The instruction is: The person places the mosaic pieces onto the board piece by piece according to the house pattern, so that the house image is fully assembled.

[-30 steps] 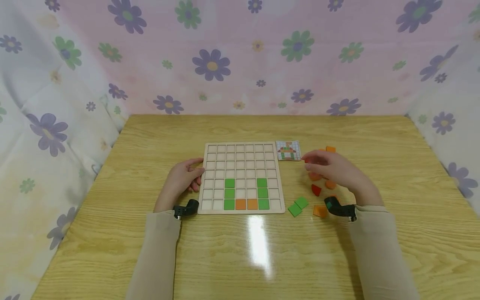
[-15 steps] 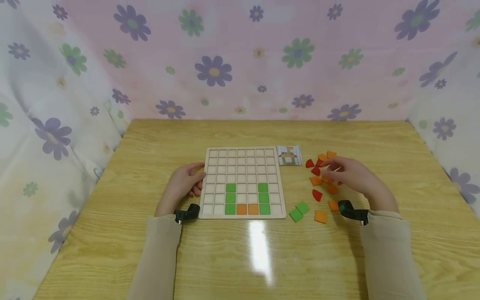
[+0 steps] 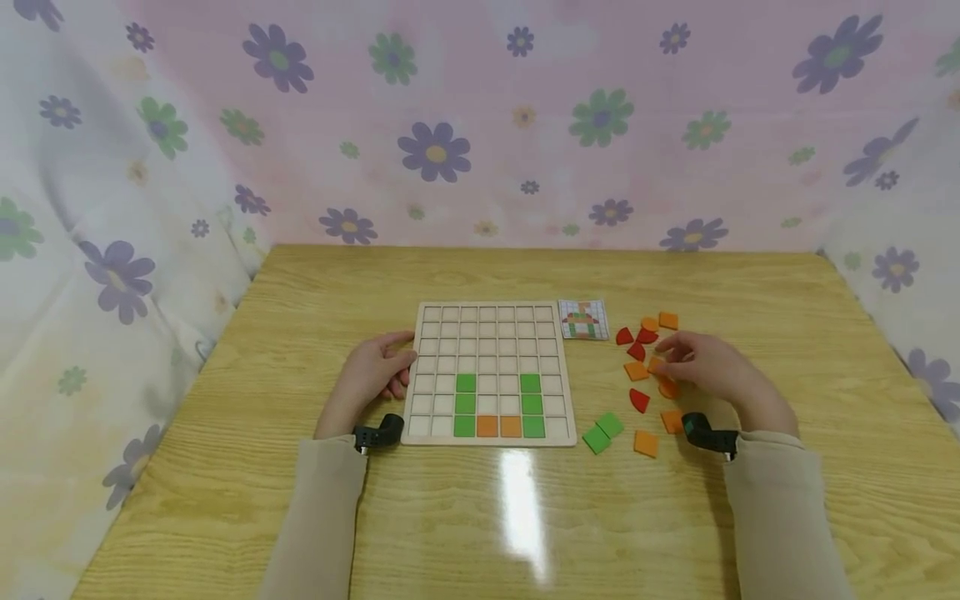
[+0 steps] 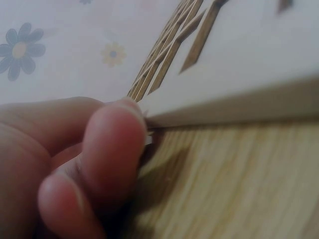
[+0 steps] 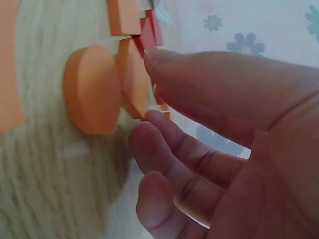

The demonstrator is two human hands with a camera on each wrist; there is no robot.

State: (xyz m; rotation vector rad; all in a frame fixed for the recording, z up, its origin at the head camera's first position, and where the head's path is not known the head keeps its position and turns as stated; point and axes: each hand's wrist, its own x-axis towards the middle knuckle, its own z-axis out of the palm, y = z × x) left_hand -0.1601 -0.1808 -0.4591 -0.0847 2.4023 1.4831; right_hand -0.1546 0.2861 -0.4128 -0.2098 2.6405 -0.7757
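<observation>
A wooden grid board [image 3: 446, 364] lies flat on the table, with green square tiles [image 3: 466, 404] and orange square tiles [image 3: 487, 426] set in some cells. My left hand [image 3: 367, 367] rests at the board's left edge. In the left wrist view, bent fingertips [image 4: 113, 132] sit against the rim, and I see no clear grip. Over the loose pieces, my right hand [image 3: 712, 367] has its thumb and fingertips at opposite ends of an orange tile [image 5: 132, 79], which they appear to pinch. An orange round piece [image 5: 93, 89] lies beside that tile.
A small printed pattern card [image 3: 584, 320] lies by the board's upper right corner. Red quarter-round pieces [image 3: 639, 400], loose green squares [image 3: 603, 432] and a loose orange square [image 3: 646, 443] are scattered right of it. A floral cloth [image 3: 487, 125] hangs behind the table.
My right hand has moved right, away from the card and red pieces, and come down at an orange tile. The left hand stays at the board's edge. The head view has shifted slightly.
</observation>
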